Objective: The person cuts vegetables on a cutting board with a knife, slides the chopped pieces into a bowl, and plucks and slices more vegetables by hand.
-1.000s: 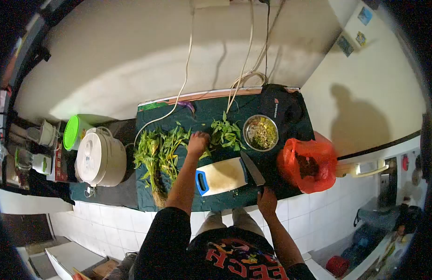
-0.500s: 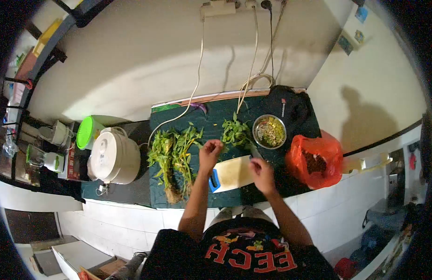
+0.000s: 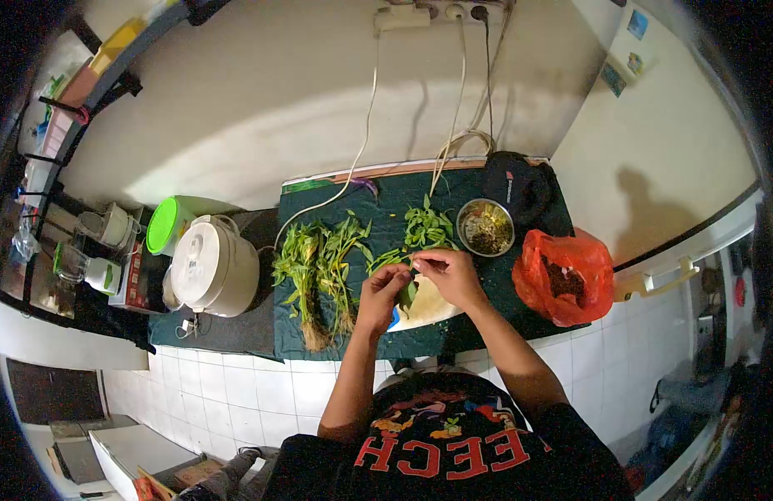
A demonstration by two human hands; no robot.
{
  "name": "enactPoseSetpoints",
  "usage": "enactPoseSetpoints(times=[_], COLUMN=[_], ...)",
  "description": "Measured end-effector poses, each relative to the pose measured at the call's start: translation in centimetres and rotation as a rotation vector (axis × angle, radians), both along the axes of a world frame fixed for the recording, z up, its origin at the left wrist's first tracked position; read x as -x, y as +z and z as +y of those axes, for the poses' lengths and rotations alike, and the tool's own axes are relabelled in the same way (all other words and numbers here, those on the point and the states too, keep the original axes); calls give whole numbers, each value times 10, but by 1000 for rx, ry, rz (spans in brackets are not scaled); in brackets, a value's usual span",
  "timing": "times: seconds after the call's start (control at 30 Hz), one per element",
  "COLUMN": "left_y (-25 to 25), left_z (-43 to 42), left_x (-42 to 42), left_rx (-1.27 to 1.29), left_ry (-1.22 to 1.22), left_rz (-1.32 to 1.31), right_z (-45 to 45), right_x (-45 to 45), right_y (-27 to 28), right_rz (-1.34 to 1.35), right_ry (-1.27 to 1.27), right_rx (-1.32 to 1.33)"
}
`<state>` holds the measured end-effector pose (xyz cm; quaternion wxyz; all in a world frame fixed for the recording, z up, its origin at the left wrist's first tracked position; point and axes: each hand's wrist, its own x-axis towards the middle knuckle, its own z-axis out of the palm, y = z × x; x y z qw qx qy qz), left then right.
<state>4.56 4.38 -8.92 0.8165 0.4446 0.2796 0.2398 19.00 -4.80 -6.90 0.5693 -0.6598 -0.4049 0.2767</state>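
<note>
My left hand (image 3: 381, 298) and my right hand (image 3: 451, 275) meet above the cutting board, fingers pinched together. Between them is a green leafy sprig (image 3: 408, 296), its leaf hanging down from the fingertips. The pale cutting board (image 3: 437, 307) with a blue end lies under my hands, partly hidden by them. Just beyond is a pile of loose green leaves (image 3: 428, 227). Two bunches of leafy greens with roots (image 3: 300, 280) lie to the left of my left hand. A metal bowl (image 3: 487, 227) holding chopped pieces stands past my right hand.
An open red plastic bag (image 3: 563, 277) with dark contents sits at the table's right edge. A black bag (image 3: 517, 185) lies at the back right, a purple eggplant (image 3: 366, 185) at the back. On the left stands a white rice cooker (image 3: 215, 267); a cable crosses the table.
My hands were apart over the board; now they have come together, the right moving up and left. The leaf now hangs between them. The view has shifted slightly.
</note>
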Motion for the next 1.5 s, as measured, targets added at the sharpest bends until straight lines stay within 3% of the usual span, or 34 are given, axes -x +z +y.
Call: enactPoseSetpoints(times=[0.37,0.47,0.63,0.77,0.83,0.93,1.13,1.27,1.33,1.37,1.43,1.47,1.5], left_y=[20,22,35,49,62,79,83,92,85,82,79,77,77], left_z=[-8,-5,-5,-10,-16,-20,-21,-20,-18,-16,-14,-14,-15], left_x=[10,16,20,22,20,25,30,34,34,33,30,28,24], left_rx=[-104,-118,-183,-231,-647,-812,-1062,-990,-755,-757,-459,-457,-262], left_ry=[-98,-143,-178,-170,-72,-102,54,62,32,32,3,4,85], left_rz=[75,36,129,42,35,231,188,264,214,210,28,27,10], right_z=[-23,-25,-30,-33,-34,-34,-37,-38,-40,-39,-38,-38,-38], right_x=[5,4,-2,-2,0,-1,5,3,5,5,5,5,6], right_y=[48,57,58,66,75,79,101,114,122,123,122,121,119], right_rz=[-67,-255,-317,-291,-326,-376,-353,-371,-345,-349,-364,-365,-349], right_ry=[33,98,86,90,76,25,-52,-65,-79,-80,-86,-84,-86], right_rx=[-72,-149,-73,-52,-47,-104,-126,-155,-101,-104,-114,-112,-103])
